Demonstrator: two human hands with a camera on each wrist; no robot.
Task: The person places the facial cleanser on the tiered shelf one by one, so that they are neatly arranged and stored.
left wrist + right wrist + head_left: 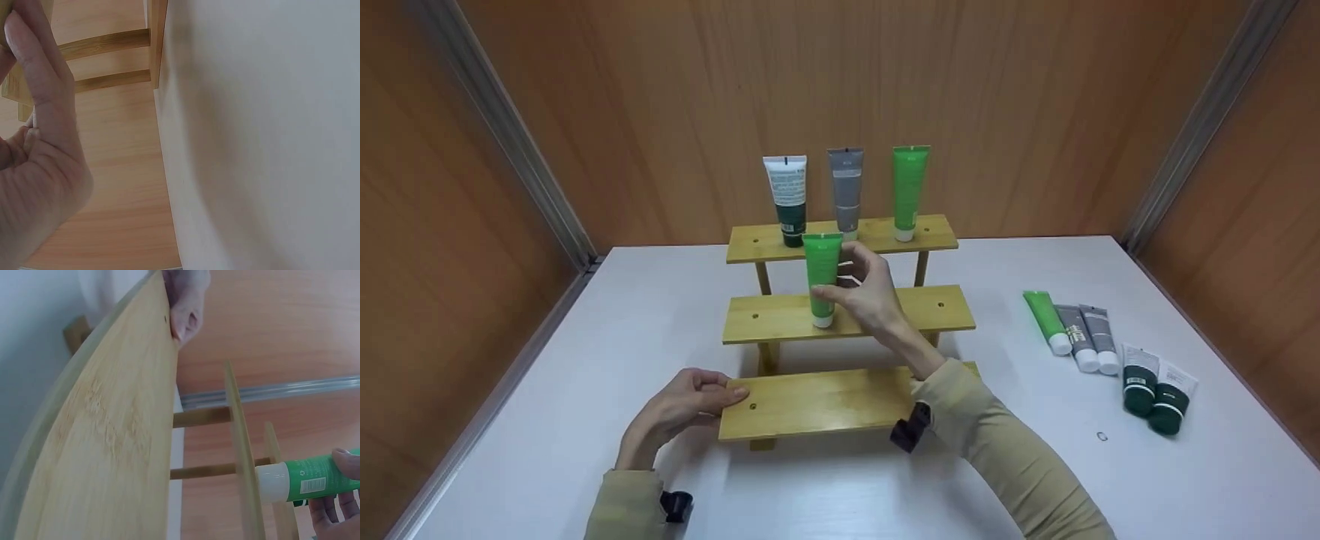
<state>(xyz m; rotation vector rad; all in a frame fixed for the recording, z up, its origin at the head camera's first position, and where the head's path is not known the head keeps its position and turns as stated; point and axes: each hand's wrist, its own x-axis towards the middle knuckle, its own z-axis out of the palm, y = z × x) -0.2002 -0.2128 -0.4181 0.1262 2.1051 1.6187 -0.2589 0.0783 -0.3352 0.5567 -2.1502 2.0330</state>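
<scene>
A three-tier wooden display stand (pixel 825 405) rises in steps on the white table. At the left end of its lowest board, my left hand (pixel 682 401) grips the edge, thumb on top. My right hand (pixel 877 300) holds a green squeeze tube (pixel 822 266) upright between thumb and fingers, its white cap down at the middle board. In the right wrist view, the cap (pixel 273 482) is right at that board's surface. Along the top board stand a white and dark green tube (pixel 787 196), a grey tube (pixel 847 187) and another green tube (pixel 910 187).
Right of the stand, several tubes lie on the table (pixel 660 300): a green one (pixel 1045 321), grey ones (pixel 1076 335) and white and dark green ones (pixel 1171 397). A small ring (pixel 1102 436) lies nearer the front. Wooden panels (pixel 840 90) enclose the table at the back and sides.
</scene>
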